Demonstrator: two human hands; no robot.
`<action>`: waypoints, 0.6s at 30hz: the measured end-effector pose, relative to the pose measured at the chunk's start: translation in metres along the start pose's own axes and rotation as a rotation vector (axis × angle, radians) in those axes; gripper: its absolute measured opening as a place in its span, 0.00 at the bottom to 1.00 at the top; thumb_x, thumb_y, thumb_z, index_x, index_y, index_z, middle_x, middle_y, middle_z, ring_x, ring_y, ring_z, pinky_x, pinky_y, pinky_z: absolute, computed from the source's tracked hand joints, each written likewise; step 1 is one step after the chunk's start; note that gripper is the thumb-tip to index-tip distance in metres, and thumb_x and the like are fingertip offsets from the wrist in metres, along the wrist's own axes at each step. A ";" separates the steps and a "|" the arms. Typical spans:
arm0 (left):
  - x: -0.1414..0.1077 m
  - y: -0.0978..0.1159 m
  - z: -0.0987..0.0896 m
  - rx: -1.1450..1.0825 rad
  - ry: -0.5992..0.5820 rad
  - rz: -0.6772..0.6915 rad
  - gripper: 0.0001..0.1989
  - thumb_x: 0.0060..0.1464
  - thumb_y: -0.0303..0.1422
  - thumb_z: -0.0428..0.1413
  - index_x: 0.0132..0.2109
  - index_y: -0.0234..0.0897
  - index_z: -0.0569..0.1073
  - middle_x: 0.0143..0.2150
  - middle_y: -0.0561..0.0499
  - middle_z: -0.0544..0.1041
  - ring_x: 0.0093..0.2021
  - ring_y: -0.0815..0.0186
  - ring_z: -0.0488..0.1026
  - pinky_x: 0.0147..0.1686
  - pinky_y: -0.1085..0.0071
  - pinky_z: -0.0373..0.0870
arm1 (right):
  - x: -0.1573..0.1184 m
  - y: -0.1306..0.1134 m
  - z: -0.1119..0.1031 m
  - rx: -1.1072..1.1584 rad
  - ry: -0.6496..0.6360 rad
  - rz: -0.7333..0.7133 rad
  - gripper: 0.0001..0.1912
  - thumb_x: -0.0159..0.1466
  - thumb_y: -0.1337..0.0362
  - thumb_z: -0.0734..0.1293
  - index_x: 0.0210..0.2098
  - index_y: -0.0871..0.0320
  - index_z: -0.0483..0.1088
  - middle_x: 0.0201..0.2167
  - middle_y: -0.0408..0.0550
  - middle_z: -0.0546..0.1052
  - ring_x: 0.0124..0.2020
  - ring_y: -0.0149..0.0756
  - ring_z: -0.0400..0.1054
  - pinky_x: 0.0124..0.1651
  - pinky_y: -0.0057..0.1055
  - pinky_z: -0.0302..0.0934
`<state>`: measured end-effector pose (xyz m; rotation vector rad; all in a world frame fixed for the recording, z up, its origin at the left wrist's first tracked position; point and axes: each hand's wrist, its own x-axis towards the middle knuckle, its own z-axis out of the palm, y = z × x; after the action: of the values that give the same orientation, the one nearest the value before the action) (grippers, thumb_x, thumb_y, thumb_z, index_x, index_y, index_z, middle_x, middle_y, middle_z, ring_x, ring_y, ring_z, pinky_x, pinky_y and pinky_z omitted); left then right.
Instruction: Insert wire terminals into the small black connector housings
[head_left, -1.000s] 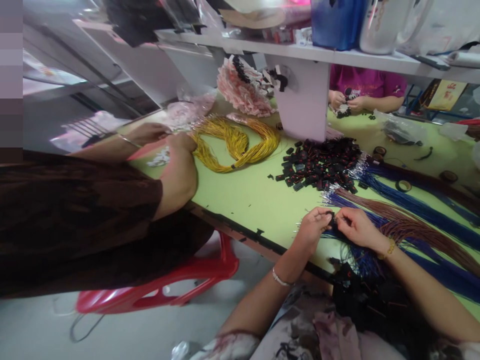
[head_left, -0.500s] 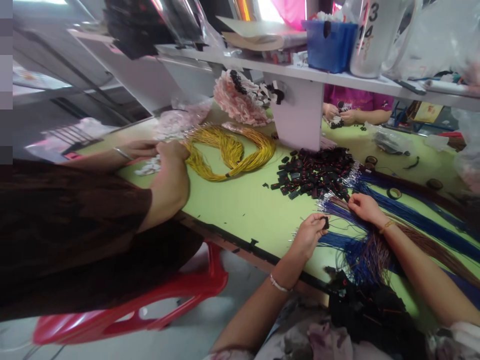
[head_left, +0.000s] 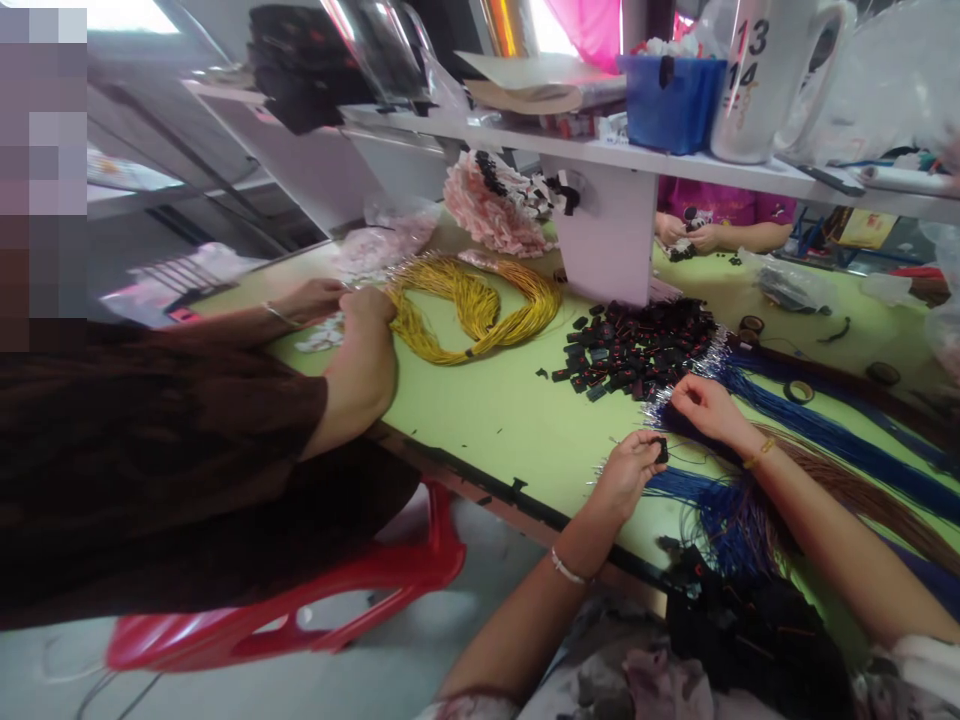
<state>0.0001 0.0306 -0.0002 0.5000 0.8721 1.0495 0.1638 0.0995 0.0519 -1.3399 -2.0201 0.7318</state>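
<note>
My left hand (head_left: 628, 472) is closed around a small black plastic connector housing (head_left: 661, 450), pinched between thumb and fingers. A thin dark wire (head_left: 694, 452) runs off to the right beside it. My right hand (head_left: 709, 408) is pinched at the silver terminal ends (head_left: 655, 406) of a wire bundle; whatever lies between its fingertips is too small to make out. Just behind it spreads a pile of black connector housings (head_left: 622, 350). Blue wires (head_left: 679, 484) lie under and beside my hands, and brown wires (head_left: 832, 465) stretch right below my right forearm.
On my left, a co-worker's hands (head_left: 367, 305) are at a yellow wire bundle (head_left: 472, 352). Another person in pink (head_left: 739, 205) handles small parts across the table. A shelf (head_left: 525, 135) carries a blue bin (head_left: 670, 105) and a mug (head_left: 757, 90). More black housings (head_left: 750, 640) rest near my lap.
My right hand has moved left to the silver wire ends. My left hand still holds the black connector housing, now turned slightly. The whole view has shifted a little.
</note>
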 end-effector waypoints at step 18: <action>0.001 0.000 -0.004 -0.043 -0.086 0.022 0.09 0.45 0.27 0.61 0.37 0.33 0.73 0.42 0.46 0.73 0.35 0.70 0.70 0.36 0.73 0.69 | -0.052 -0.004 0.019 0.040 -0.144 0.040 0.08 0.54 0.67 0.62 0.20 0.58 0.60 0.17 0.37 0.63 0.21 0.25 0.53 0.24 0.23 0.46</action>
<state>-0.0030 0.0308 -0.0031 0.5153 0.7680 1.0572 0.1638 0.0473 0.0327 -1.3421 -2.0826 0.9057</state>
